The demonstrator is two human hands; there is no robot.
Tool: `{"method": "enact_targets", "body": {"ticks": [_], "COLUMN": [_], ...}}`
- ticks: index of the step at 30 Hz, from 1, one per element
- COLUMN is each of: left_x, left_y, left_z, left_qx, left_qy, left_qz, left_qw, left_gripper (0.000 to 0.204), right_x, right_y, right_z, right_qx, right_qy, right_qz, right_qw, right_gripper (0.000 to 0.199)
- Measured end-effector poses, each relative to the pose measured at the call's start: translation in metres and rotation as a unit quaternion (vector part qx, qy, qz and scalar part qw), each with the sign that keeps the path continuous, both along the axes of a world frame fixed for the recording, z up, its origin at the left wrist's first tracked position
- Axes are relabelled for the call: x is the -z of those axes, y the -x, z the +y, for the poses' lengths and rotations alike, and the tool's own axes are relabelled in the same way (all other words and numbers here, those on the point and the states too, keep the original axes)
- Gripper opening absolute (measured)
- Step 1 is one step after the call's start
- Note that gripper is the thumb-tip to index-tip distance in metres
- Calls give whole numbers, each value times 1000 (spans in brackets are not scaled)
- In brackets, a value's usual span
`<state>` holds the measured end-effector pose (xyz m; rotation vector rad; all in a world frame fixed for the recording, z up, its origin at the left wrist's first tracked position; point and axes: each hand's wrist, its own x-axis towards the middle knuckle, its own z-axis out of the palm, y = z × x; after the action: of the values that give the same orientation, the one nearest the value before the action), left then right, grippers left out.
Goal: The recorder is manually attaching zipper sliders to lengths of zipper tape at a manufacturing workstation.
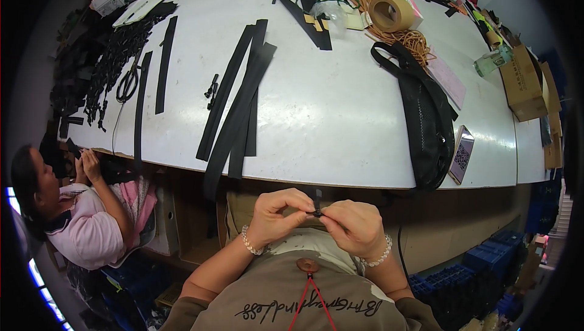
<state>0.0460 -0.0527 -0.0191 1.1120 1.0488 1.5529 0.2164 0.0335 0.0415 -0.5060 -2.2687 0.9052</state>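
In front of my body, just off the near table edge, both hands meet at a small black piece [317,210], with a thin dark strip standing up from it. My left hand [280,212] pinches it between thumb and fingers from one side. From the other side my right hand [356,226] grips it in the same way. The piece is too small to name more exactly, and fingertips cover part of it. Long black straps [234,112] lie on the white table [328,142] ahead of my left hand, their ends hanging over the edge.
A black bag [423,124] and a phone [462,155] lie at right, near a tape roll [391,14] and cardboard box [522,85]. Scissors [127,85] and a heap of black pieces [115,57] are at left. Another person [91,221] sits left, handling something black.
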Motion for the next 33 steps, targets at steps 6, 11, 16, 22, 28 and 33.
{"method": "enact_targets", "body": {"ticks": [6,11,16,22,28,33], "left_x": [-6,-15,-18,-25,-24,-22], "left_y": [-2,-2,-1,-1,-1,0], "left_z": [-1,-4,-5,-4,-5,-7], "left_qx": [-10,-12,-15,-3,6,7], "left_qy": [-31,-26,-46,-72,-65,-60], "left_qz": [40,77,84,97,100,125], "left_qw": [999,997,995,993,993,990], "left_gripper": [23,20,18,18,17,15], "right_x": [0,-1,6,14,20,23], "right_y": [-2,-5,-4,-4,-7,-6], "right_z": [-2,-2,-4,-10,-19,-25], "right_qx": [-8,-42,-53,-45,-31,13], "right_qy": [20,24,-4,33,168,-10], "right_qz": [-24,-34,8,80,87,74], "right_qw": [999,998,999,995,981,997], "right_gripper": [14,14,14,11,7,9]}}
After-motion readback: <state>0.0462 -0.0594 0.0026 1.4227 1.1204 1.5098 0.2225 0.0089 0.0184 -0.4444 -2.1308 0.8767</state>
